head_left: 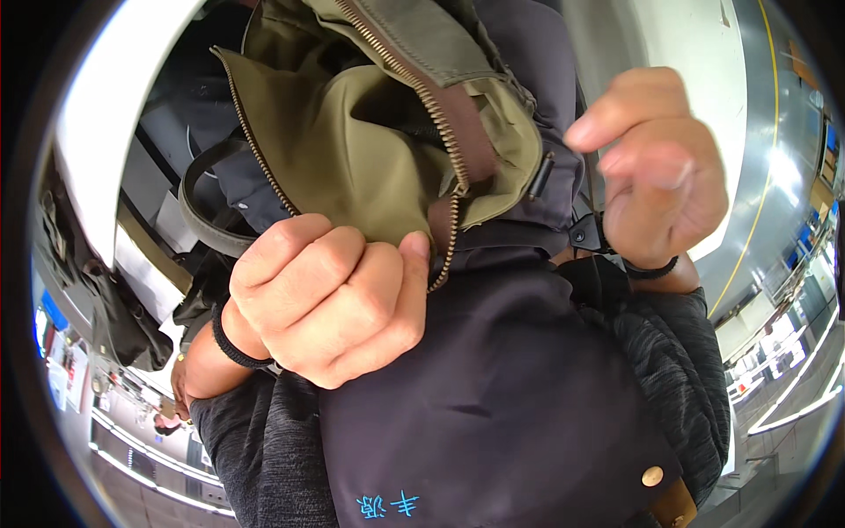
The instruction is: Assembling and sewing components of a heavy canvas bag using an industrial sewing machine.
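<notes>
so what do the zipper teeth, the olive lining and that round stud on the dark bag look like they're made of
Zipper teeth: metal by the look, dull brass-toned, small separate links. Olive lining: woven cloth, likely nylon or cotton, matte with soft creases. Round stud: probably brass-coloured metal, shiny. Dark bag: smooth, tightly woven fabric with a faint sheen.

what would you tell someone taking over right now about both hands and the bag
Left hand: closed in a fist, gripping the olive lining of the dark backpack at the edge of its open zipper.
Right hand: raised to the right of the opening, fingers loosely curled, blurred, holding nothing that can be seen.
Bag: held close in front of the body, a dark strap loop hanging on its left. A black buckle sits by the right wrist.
Done: the zipper is open and the lining is pulled out.
Left: the pocket is still open; what is inside cannot be seen.
</notes>
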`<state>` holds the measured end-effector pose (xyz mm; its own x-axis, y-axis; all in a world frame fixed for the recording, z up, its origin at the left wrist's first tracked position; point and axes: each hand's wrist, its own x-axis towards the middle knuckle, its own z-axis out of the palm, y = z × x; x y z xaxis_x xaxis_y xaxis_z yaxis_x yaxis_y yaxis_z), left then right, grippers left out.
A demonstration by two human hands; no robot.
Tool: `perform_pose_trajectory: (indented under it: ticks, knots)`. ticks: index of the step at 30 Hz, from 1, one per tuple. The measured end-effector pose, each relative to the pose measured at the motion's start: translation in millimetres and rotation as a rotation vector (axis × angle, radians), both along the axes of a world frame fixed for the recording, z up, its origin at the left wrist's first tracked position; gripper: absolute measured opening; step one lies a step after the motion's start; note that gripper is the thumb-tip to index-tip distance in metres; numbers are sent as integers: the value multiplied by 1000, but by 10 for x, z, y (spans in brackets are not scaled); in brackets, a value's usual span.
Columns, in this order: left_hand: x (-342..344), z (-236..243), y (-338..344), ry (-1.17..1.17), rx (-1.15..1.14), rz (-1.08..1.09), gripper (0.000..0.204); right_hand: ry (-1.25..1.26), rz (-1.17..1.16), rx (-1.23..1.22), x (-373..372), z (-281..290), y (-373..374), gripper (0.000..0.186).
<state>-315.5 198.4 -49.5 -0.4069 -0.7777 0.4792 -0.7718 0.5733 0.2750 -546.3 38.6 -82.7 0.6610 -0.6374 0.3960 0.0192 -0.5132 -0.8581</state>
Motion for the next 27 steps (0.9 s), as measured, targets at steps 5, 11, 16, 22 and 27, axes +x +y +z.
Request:
perform_pose_trajectory:
  ticks: [5,11,16,22,27]
  knots:
    - [44,42,-353,77,219,55,27,-255,-363,-23,191,88,-357,33]
    - [-8,221,-595,208,644,394,24,-262,-222,-343,261,68,-457,15]
    - [243,403,-594,439,945,256,24,-74,195,-470,333,-28,-183,16]
    - [548,816,-305,329,1022,352,22,-225,133,-550,689,170,135,33]
    - [655,1178,-414,542,1169,194,38,-241,213,-460,1138,643,364,29]
